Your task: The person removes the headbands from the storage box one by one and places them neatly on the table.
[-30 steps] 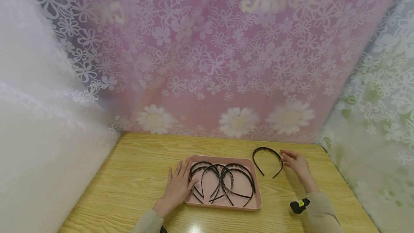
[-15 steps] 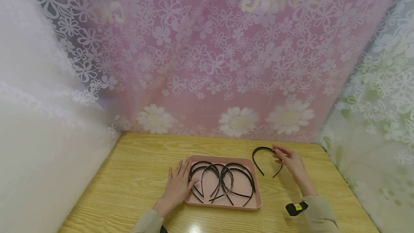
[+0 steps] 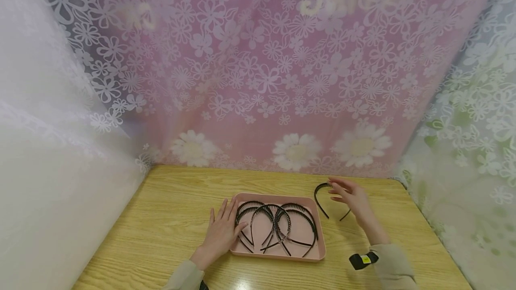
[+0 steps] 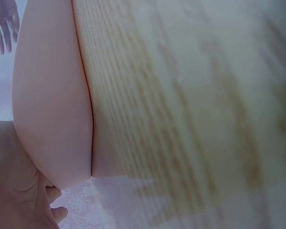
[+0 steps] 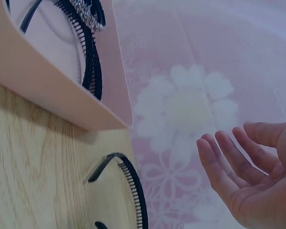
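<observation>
1. Okay, so your right hand (image 3: 351, 197) has nothing in it: fingers loosely bent, a bit apart, and the right wrist view shows them off the hair band.
2. That lone black toothed headband (image 5: 141, 205) lies on the table just right of the tray, partly hidden behind your hand in the head view.
3. Your left hand (image 3: 221, 232) is spread wide on the tray's left edge, thumb over the rim.
4. Pink rectangular tray (image 3: 278, 258): five overlapping headbands inside, the middle one (image 3: 290, 226) kinda sparkly.
5. All that's on a wood-grain table (image 3: 181, 218), with a pink floral curtain (image 3: 258, 84) behind.
</observation>
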`<state>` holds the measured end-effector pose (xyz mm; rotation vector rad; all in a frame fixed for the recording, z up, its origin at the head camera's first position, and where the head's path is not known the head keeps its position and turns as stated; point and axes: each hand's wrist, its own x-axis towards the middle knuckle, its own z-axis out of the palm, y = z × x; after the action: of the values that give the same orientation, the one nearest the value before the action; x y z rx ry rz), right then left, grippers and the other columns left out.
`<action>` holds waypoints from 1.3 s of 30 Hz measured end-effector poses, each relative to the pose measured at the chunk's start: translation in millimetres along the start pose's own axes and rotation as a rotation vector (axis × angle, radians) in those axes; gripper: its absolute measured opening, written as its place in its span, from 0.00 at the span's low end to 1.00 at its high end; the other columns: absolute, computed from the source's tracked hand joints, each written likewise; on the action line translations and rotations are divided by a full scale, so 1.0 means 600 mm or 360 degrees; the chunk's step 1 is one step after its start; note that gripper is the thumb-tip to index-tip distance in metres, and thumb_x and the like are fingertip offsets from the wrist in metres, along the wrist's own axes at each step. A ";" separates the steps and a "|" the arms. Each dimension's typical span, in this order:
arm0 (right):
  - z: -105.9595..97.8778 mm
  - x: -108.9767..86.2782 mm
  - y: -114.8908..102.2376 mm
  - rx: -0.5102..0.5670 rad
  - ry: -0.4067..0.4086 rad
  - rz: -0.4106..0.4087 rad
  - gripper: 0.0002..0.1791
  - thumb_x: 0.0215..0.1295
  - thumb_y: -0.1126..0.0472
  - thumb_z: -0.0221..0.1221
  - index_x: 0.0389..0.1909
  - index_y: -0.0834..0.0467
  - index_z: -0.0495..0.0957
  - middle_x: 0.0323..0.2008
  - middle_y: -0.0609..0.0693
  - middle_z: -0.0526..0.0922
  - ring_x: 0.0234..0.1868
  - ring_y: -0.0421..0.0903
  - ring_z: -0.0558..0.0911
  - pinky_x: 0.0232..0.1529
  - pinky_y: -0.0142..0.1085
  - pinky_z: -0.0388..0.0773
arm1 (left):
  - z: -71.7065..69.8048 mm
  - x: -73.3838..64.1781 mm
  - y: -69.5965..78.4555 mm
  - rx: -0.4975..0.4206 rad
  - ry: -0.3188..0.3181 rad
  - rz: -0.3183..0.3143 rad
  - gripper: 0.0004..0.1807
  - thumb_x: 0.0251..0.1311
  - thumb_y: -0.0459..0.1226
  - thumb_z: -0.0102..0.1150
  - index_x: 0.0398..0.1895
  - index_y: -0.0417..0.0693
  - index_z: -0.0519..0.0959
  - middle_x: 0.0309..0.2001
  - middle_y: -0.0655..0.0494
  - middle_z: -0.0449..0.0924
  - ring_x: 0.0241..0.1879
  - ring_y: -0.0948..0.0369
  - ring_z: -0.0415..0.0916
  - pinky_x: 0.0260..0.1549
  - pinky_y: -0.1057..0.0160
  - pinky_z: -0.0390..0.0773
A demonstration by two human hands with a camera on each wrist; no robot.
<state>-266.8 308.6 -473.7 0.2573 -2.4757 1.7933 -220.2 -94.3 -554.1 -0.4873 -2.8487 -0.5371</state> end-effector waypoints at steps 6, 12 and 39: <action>0.024 -0.002 -0.020 0.0027 -0.0066 -0.0005 0.28 0.79 0.54 0.54 0.70 0.66 0.69 0.60 0.55 0.81 0.48 0.41 0.85 0.50 0.40 0.84 | 0.001 -0.001 0.001 -0.0007 0.0015 0.0003 0.40 0.73 0.54 0.52 0.78 0.37 0.59 0.78 0.43 0.55 0.77 0.40 0.52 0.68 0.27 0.51; 0.047 -0.005 -0.034 0.0055 -0.0097 0.0022 0.26 0.78 0.55 0.54 0.71 0.64 0.69 0.64 0.66 0.76 0.46 0.36 0.84 0.52 0.44 0.84 | 0.000 0.000 0.000 -0.0020 0.0007 0.0002 0.41 0.73 0.54 0.52 0.78 0.37 0.59 0.79 0.42 0.54 0.77 0.40 0.51 0.68 0.26 0.50; 0.140 -0.025 -0.003 0.0015 -0.0286 0.0179 0.24 0.76 0.59 0.58 0.66 0.68 0.73 0.59 0.69 0.78 0.52 0.65 0.83 0.48 0.51 0.85 | 0.002 0.000 -0.001 -0.0018 0.0023 0.0010 0.41 0.73 0.53 0.54 0.78 0.36 0.59 0.78 0.42 0.56 0.76 0.39 0.52 0.67 0.26 0.50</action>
<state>-248.4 229.8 -500.8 0.2981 -2.6534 1.9035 -220.4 -94.5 -555.2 -0.4919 -2.8309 -0.5538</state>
